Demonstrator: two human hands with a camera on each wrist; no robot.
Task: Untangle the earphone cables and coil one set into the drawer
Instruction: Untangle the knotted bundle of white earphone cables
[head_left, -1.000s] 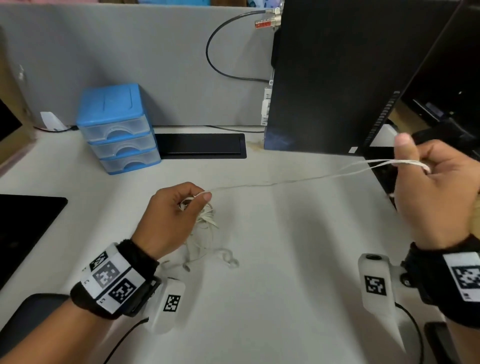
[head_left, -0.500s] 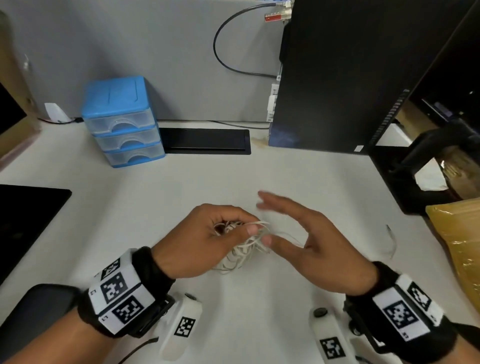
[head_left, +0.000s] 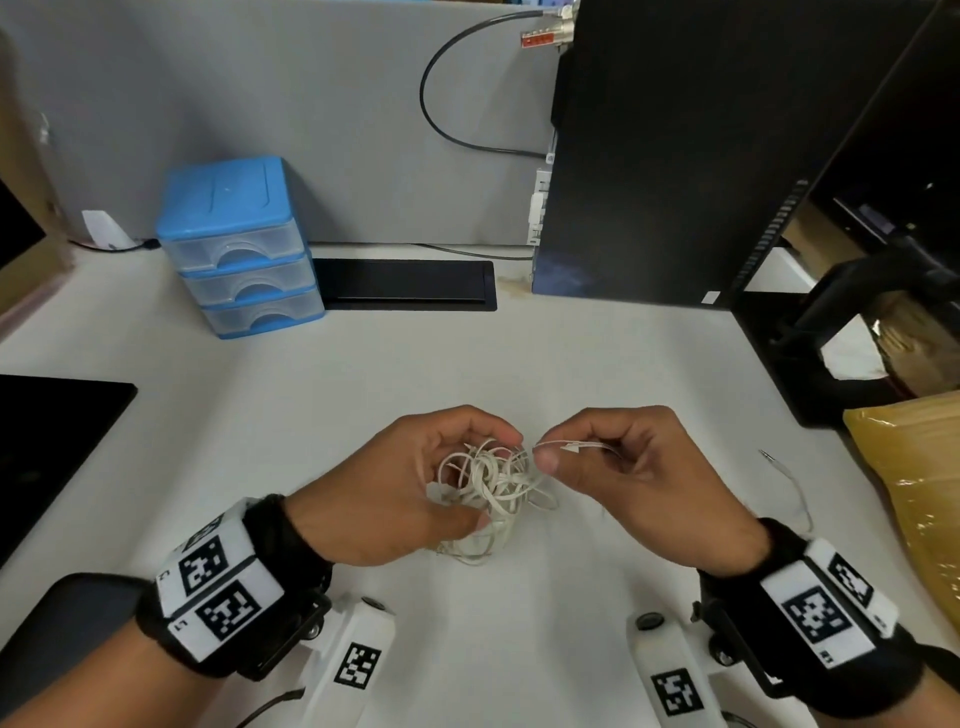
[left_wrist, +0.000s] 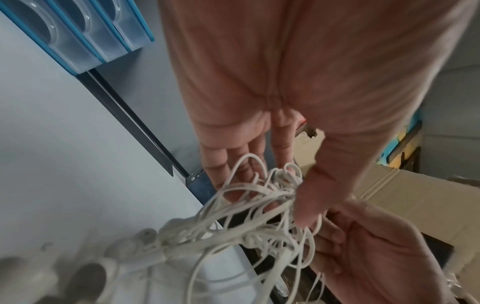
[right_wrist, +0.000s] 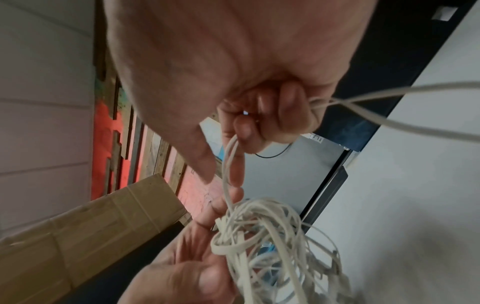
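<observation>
A tangled bundle of white earphone cables (head_left: 488, 488) hangs just above the white desk, near its front middle. My left hand (head_left: 415, 483) grips the bundle (left_wrist: 249, 222) from the left, thumb and fingers curled round the loops. My right hand (head_left: 618, 457) pinches a strand (head_left: 566, 446) leading out of the tangle (right_wrist: 262, 232) between thumb and forefinger. A loose stretch of cable with its jack plug (head_left: 768, 456) trails on the desk to the right. The blue three-drawer unit (head_left: 236, 244) stands at the back left, all drawers closed.
A black computer tower (head_left: 675, 156) stands at the back right, a black desk cable tray (head_left: 405, 286) in front of the partition. A dark flat slab (head_left: 52, 431) lies at the left, a yellow packet (head_left: 919, 493) at the right edge.
My right hand let go of the long stretched strand, came back in from the far right and now pinches a strand at the bundle. My left hand lifted the bundle nearer the desk's middle.
</observation>
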